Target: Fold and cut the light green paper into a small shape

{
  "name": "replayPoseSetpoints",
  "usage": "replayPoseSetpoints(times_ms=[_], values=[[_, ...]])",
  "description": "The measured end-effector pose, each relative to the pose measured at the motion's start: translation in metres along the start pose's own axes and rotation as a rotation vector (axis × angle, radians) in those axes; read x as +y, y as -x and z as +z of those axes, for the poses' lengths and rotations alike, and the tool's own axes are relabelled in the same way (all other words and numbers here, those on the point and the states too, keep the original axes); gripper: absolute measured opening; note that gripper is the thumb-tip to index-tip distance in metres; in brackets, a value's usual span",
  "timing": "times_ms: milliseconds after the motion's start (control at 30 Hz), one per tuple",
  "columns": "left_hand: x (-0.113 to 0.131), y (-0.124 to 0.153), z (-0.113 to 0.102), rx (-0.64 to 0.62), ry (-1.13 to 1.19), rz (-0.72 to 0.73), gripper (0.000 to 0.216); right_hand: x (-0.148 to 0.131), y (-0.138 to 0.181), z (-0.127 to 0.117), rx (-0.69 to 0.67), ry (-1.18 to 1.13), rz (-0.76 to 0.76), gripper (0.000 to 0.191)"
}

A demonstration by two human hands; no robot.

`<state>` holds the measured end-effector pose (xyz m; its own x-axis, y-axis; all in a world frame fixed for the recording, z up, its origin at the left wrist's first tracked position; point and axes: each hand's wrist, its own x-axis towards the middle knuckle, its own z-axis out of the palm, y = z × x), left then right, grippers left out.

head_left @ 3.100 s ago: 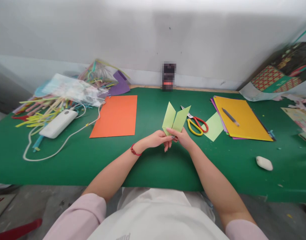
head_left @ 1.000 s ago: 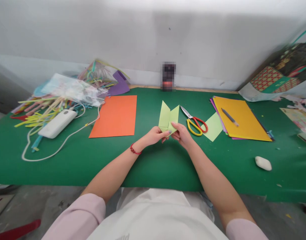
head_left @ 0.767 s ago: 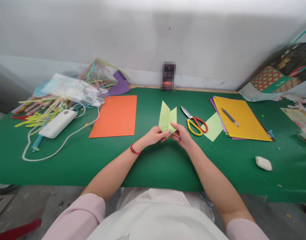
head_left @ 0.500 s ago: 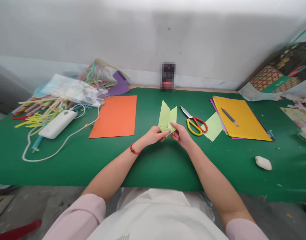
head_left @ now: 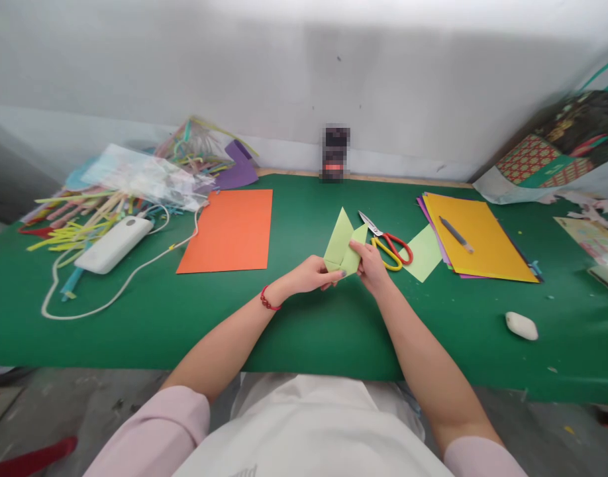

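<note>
A folded piece of light green paper [head_left: 339,240] with two pointed flaps is held between both hands, above the green table [head_left: 304,331]. My left hand [head_left: 311,274] pinches its lower left part, the thumb lying across the bottom fold. On the other side, my right hand [head_left: 373,265] grips the right flap between thumb and fingers. Some of the fingertips are hidden behind the paper. Just beyond my right hand lie scissors [head_left: 391,248] with one red and one yellow handle loop, their blades pointing away. A flat light green sheet [head_left: 423,255] rests beside them.
At left lie an orange sheet [head_left: 229,232], a white power bank [head_left: 116,245] with its cable, and a heap of coloured strips [head_left: 70,228]. Yellow paper [head_left: 487,245] with a pen [head_left: 456,234] tops a stack at right. A white case [head_left: 521,326] sits nearer the edge.
Both hands have shifted a little to the right with the folded paper, which has tilted clockwise. The right hand has moved higher along the right flap.
</note>
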<state>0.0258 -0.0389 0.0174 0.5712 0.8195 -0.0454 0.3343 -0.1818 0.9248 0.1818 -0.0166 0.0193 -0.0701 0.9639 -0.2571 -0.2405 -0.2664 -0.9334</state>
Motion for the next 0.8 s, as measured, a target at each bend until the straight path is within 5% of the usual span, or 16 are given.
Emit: replayPoseSetpoints(times_ms=[267,800], values=[[-0.007,-0.003,0.000,-0.076,-0.003,-0.022,0.040,0.002,-0.007,-0.005,0.111,-0.058,-0.058,0.039],[-0.009,-0.003,0.000,-0.160,-0.017,0.007,0.040,0.005,-0.011,-0.013,-0.010,-0.119,-0.010,0.059]])
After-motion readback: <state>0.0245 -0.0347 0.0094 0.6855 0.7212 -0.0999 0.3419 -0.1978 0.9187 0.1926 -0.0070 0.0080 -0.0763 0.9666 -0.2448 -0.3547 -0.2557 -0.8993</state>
